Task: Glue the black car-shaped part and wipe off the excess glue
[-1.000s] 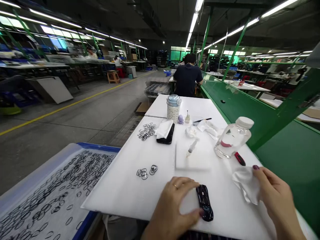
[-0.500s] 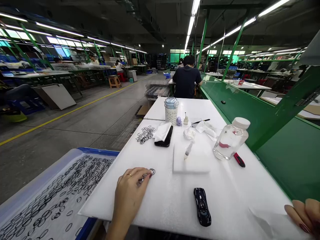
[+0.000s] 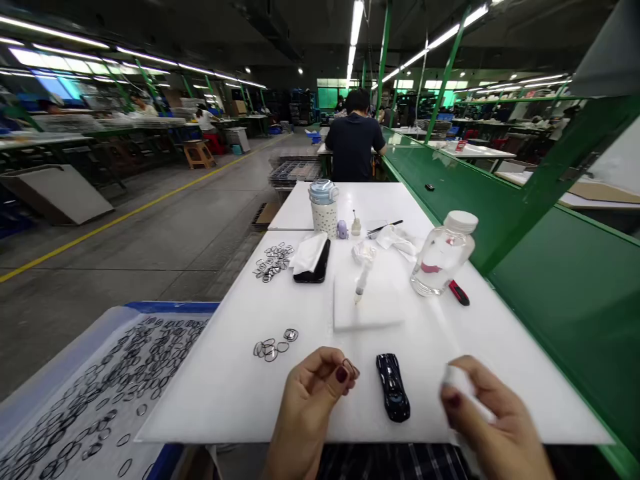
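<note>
My left hand (image 3: 317, 393) pinches a small dark oval ring (image 3: 351, 369) between thumb and fingers, above the near part of the white table. My right hand (image 3: 493, 407), blurred by motion, grips a white tissue (image 3: 467, 390). Between the hands lies a glossy black toy car (image 3: 393, 388). Left of my left hand rests a small group of rings (image 3: 270, 349). Farther back is a larger pile of rings (image 3: 273, 261). A syringe (image 3: 361, 284) lies on a white foam block (image 3: 367, 315).
A blue-rimmed tray (image 3: 173, 307) of many rings stands at the left. On the table are a clear bottle (image 3: 443, 257), a red-black cutter (image 3: 459, 293), a black phone (image 3: 316, 267) under tissue, and a patterned cup (image 3: 325, 210). A person (image 3: 355, 140) sits ahead.
My left hand has left the small ring group and moved right, now holding up a ring. The right hand has come in from the far right with the tissue. The camera view has shifted.
</note>
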Motion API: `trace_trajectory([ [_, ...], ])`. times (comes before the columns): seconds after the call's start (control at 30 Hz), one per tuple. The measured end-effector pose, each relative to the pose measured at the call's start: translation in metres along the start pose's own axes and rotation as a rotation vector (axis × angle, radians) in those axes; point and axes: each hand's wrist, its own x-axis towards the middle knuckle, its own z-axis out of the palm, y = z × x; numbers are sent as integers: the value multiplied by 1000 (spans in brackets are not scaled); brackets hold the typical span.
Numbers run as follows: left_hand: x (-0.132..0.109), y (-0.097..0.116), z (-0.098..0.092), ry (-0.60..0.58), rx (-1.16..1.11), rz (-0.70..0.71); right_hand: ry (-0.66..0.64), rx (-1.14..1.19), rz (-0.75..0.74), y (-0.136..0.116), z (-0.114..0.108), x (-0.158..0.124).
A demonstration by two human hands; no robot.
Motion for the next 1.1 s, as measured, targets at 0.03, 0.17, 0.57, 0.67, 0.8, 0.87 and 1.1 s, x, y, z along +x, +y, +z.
trace_trajectory([
  [0.03,-1,-3,10,-52,-65,-36,-74,-46,-19,-1,15,-2],
  [0.17,-4,-9,35,-141,-145,-114,-159,-198,-224,-4,46,-5],
  [0.57,-6,-3,22,-263,661,501,-197,-221,-114,3,37,-2],
  [0.67,-5,-3,21,-270,792,724,-173,-192,-103,4,36,-3],
  [0.8,-6,-5,22,-204,895,908,-69,-168,-56,6,35,-4],
  [0.87,-6,-7,24,-166,918,955,-103,-186,-45,5,34,-5],
  [1.1,-10,-16,26,-159,775,793,-227,-227,-134,-1,29,-7],
])
